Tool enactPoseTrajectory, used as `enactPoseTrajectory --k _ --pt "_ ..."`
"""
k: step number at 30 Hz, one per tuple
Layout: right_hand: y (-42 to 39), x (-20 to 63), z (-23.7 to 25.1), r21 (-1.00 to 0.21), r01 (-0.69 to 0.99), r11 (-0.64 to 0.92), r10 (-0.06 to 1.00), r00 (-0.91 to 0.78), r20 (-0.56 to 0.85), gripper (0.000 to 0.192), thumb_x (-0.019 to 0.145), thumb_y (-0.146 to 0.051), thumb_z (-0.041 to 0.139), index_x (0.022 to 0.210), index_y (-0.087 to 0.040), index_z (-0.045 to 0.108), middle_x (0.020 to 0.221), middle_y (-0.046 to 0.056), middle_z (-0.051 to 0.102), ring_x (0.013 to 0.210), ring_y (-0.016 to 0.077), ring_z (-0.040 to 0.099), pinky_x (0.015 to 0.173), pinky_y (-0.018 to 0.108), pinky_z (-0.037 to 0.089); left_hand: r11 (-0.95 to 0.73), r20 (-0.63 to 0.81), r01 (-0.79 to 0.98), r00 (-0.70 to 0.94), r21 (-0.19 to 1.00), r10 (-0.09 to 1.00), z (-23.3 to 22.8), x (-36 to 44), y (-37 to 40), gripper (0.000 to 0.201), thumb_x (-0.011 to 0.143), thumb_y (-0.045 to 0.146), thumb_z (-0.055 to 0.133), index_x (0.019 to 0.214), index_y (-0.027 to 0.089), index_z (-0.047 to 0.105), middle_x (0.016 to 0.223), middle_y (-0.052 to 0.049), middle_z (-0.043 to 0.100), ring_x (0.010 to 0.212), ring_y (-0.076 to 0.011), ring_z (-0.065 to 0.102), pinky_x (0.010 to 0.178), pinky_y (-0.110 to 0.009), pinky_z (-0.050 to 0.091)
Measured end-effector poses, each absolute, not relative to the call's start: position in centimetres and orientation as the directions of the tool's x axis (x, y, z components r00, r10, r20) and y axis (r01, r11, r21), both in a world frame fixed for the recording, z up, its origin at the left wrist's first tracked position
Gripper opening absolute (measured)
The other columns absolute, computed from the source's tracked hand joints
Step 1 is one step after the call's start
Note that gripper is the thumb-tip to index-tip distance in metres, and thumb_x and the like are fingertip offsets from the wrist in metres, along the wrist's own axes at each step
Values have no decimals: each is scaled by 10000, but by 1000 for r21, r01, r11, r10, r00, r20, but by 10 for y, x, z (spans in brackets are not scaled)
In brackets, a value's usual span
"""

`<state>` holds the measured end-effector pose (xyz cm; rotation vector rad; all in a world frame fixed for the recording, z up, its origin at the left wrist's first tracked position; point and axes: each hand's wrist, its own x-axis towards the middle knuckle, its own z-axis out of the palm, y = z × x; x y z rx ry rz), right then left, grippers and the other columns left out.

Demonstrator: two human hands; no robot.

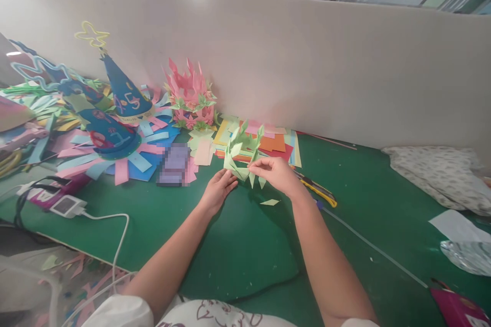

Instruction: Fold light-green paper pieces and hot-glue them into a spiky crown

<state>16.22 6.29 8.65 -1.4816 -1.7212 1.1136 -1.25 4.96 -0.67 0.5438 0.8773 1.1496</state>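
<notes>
Right now both yr hands are on the green paper crown (242,156), which sits on the green table mat (238,250) just in front of the coloured paper stack (274,142). Left hand (218,190): fingers curled loosely together, tips touching the crown's lower left edge; can't tell if it truly pinches. Right hand (274,172): thumb + forefinger pinching a folded point at the crown's right side, other fingers tucked.

Risks, as judged:
- Thin paper spikes. Pinch too hard or pull sideways & a point may crease or tear.
- Left hand has only a light hold, so the piece could twist or pop open at a joint.
- Yellow utility knife (317,190) lies just beside yr right wrist; can't tell if blade is out. A sweep of the forearm could catch it.
- Small green scrap (270,202) near the crown could get mixed in.

Counts:
- green crowns in hand: 1
- pink spiky paper pieces (190,94) by the wall: 1
- blue cone hats (125,92): 2, one upright, one lying in front of it
- knives: 1
- loose green scraps: 1
- white charger (68,206) w/ cable: 1
</notes>
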Motion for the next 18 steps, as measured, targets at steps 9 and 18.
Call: enactPoseTrajectory --k 9,18 --pt "66 158 93 -989 134 62 993 -106 48 286 689 -458 676 780 -187 673 831 28 683 761 147 594 708 281 467 350 -322 -563 153 749 934 -9 -8 49 288 707 368 722 837 145 594 838 -17 643 729 -76 608 792 -244 503" --pt "68 149 81 -769 618 166 954 96 283 218 779 -384 572 750 -200 687 713 20 684 609 152 571 588 266 420 304 -289 -535 115 788 950 -10 -3 45 290 664 335 755 792 133 590 752 9 585 687 -73 594 756 -240 523"
